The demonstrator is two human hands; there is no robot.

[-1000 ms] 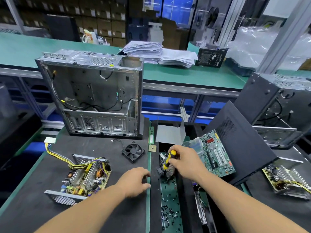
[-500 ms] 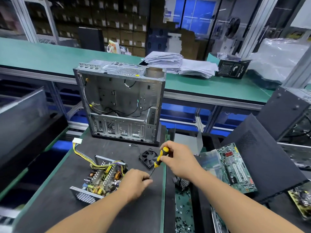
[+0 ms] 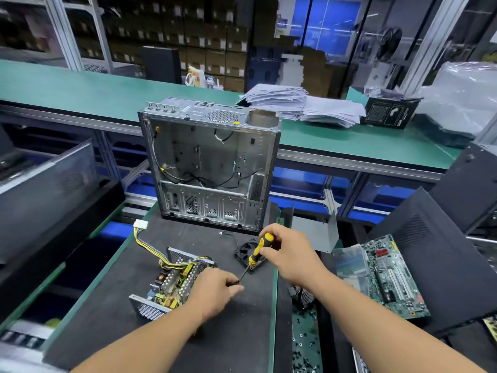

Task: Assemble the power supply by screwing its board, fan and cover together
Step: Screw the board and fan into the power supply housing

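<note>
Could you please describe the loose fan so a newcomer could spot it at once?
Find the open metal computer case standing on the dark mat. Just before its right corner lies the fan, behind the yellow-handled screwdriver: small, square and black, unlike the wired power supply board further left.

Your left hand (image 3: 215,289) covers the near right corner of the power supply board (image 3: 172,281) and hides the screwdriver (image 3: 255,254) tip. Whether your fingertips pinch a screw cannot be determined. The left frame edge is blurred.
</note>
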